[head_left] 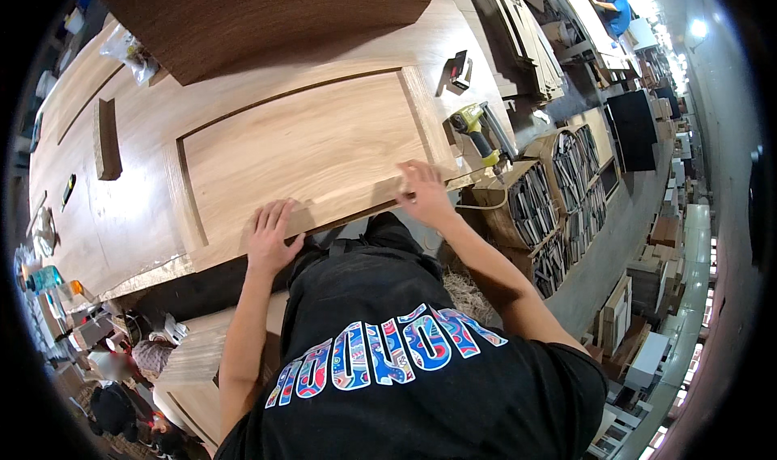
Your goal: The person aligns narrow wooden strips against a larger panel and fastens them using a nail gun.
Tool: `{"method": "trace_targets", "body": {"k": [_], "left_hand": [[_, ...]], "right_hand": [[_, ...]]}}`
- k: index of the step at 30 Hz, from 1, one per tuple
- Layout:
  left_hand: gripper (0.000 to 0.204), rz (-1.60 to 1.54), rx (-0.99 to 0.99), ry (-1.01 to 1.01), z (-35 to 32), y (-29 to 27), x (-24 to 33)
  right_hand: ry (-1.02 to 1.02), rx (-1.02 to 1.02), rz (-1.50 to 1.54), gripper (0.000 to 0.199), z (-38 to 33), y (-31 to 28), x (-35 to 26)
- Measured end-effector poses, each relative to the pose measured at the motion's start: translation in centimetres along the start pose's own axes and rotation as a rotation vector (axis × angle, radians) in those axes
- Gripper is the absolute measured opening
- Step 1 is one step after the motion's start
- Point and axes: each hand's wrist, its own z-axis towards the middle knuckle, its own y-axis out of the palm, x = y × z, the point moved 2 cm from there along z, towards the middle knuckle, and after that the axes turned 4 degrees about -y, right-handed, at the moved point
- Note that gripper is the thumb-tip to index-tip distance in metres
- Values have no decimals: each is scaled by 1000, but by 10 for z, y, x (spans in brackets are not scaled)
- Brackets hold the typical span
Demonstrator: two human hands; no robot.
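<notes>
Workshop worktable [150, 225], with a framed wooden panel [299, 140] lying flat on it.
The panel's long axis runs left to right, slightly slanted; its bulk lies beyond both hands, away from the wearer. The left hand [273, 237] has fingers spread over the panel's near edge, left of its middle; the right hand [425, 194], fingers bent, is nearer the panel's right end, its grip unclear. A nail gun [468, 121] lies just right of the panel.

Grey floor [619, 225], bright distant lamp [698, 28]
</notes>
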Motion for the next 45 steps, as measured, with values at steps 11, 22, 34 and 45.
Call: {"method": "trace_targets", "body": {"k": [11, 22, 34, 45], "left_hand": [[80, -42, -144, 312, 152, 109, 176], [79, -20, -182, 371, 187, 147, 212], [77, -103, -180, 342, 193, 140, 218], [78, -101, -170, 242, 186, 136, 214]], "right_hand": [[640, 160, 399, 43, -37, 6, 144], [417, 102, 534, 27, -35, -12, 170], [388, -21, 545, 25, -30, -13, 186], [392, -136, 438, 28, -19, -18, 186]]}}
